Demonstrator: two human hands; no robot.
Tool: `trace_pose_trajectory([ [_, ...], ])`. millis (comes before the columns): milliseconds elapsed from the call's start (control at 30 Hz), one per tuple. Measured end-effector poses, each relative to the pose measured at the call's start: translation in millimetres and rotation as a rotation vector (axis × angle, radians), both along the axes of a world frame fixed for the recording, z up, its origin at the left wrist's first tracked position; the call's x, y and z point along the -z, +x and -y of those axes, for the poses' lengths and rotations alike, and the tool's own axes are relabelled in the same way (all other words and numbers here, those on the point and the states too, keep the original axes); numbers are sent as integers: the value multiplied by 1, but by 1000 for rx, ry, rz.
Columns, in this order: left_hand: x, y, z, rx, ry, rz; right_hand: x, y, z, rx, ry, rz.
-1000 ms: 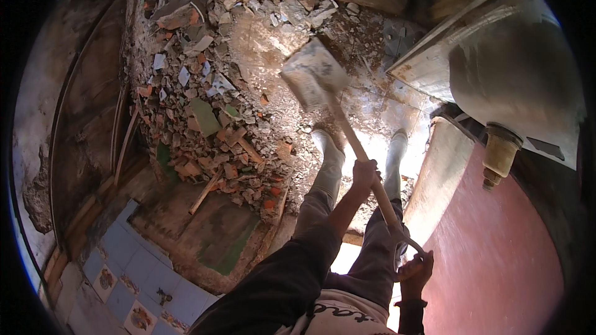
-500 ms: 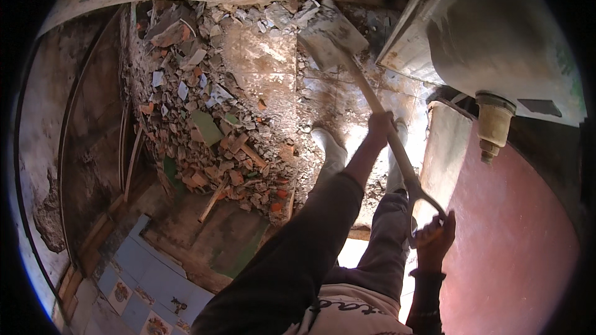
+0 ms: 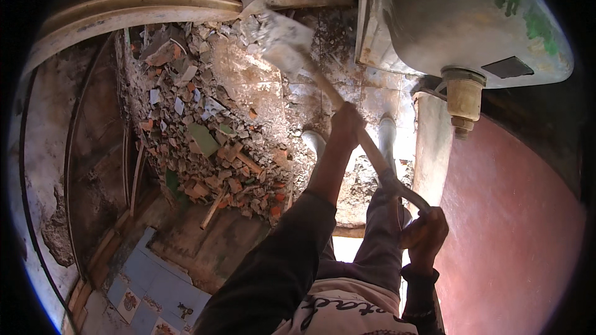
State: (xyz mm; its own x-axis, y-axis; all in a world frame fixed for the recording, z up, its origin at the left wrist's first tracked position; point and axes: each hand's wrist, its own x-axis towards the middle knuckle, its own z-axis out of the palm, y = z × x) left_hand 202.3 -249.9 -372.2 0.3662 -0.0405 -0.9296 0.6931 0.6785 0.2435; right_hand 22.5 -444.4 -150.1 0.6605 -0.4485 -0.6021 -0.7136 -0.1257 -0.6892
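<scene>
A long-handled shovel [image 3: 328, 90] slants across the view, its wide blade pointing to the far left. My left hand [image 3: 347, 125] is wrapped round the middle of the wooden shaft. At the handle's end, my right hand [image 3: 426, 236] closes round the grip. Dusty grey debris seems to lie on the blade, though motion smears its surface. A heap of rubble [image 3: 205, 142], made of broken tile, brick and plaster pieces, spreads over the floor left of the shovel.
A sink basin [image 3: 472, 25] with a drain fitting [image 3: 464, 99] juts in at the far right. Below it runs a pink wall [image 3: 509, 223]. Beams [image 3: 143, 6] cross the far side. Blue tiles [image 3: 155, 273] lie at the near left. My boots [image 3: 386, 139] stand close to the rubble.
The shovel's blade has swung left, toward the far edge of the rubble, and both hands have moved left with the handle. The view has shifted too.
</scene>
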Motion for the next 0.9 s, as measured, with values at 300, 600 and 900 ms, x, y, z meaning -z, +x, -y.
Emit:
trace_pose_trajectory([
  [300,2,-57,-41,70,220,-217,19,-53,-19,-193,-30,-238],
  [600,-4,-77,-5,138,156,-288,-16,-53,-22,674,463,-373],
  [900,35,-14,-29,113,116,-198,15,16,-42,756,661,-257],
])
